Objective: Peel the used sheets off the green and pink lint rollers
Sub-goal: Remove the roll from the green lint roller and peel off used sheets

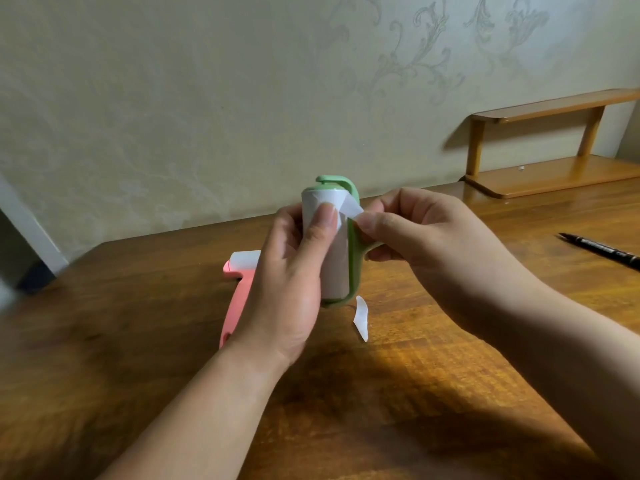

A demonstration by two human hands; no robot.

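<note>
Left hand [291, 271] wrapped around upright green lint roller [337, 244], right hand [415, 230] pinching its sheet corner [351, 207].

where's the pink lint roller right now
In the head view the pink lint roller lies flat on the wooden table, left of centre, partly hidden behind the left hand.

no text, label or number can be read anywhere.
</note>
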